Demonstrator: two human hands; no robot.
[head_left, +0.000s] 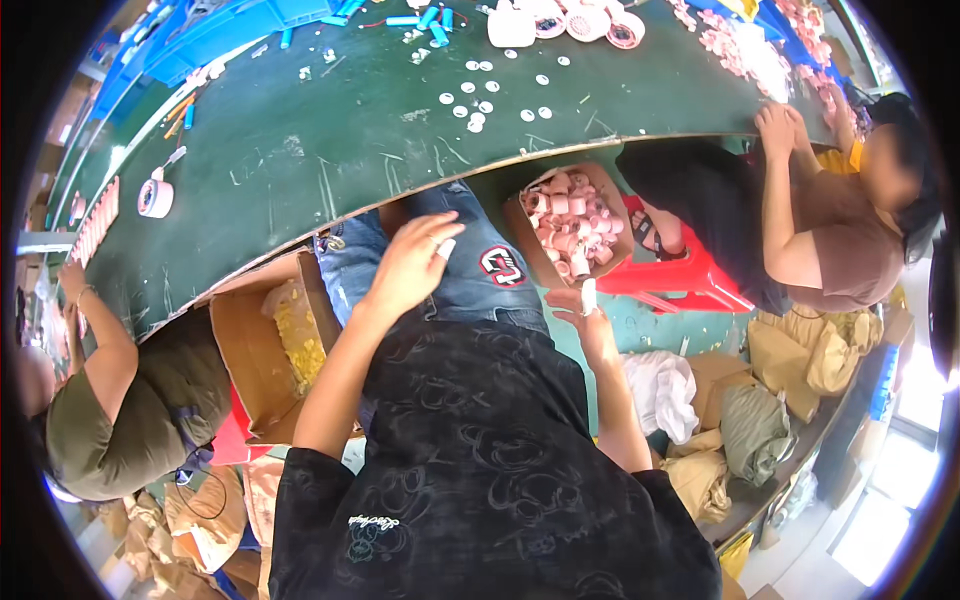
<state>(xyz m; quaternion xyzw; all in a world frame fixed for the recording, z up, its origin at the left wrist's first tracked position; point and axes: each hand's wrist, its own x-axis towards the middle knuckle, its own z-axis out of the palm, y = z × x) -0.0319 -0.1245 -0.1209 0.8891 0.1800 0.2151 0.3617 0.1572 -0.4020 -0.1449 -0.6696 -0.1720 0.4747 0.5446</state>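
Note:
My left hand [412,262] is over my jeans, below the table edge, with its fingers stretched out and nothing in its grasp. Something white, like a finger cover, shows at its thumb. Just below a carton of pink parts [572,222] is my right hand [588,318], its fingers apart. A white piece, perhaps another finger cover, stands up at one of its digits. The carton holds many small pink cylindrical pieces. On the green table [330,130] ahead lie several small white discs [486,107], apart from both hands.
Pink fan-like housings [585,22] and blue cylinders [438,28] lie at the table's far side. One pink unit [155,198] sits at left. An open carton [262,345] with yellow pieces stands left of me. Co-workers sit on both sides; a red stool [690,280] is at right.

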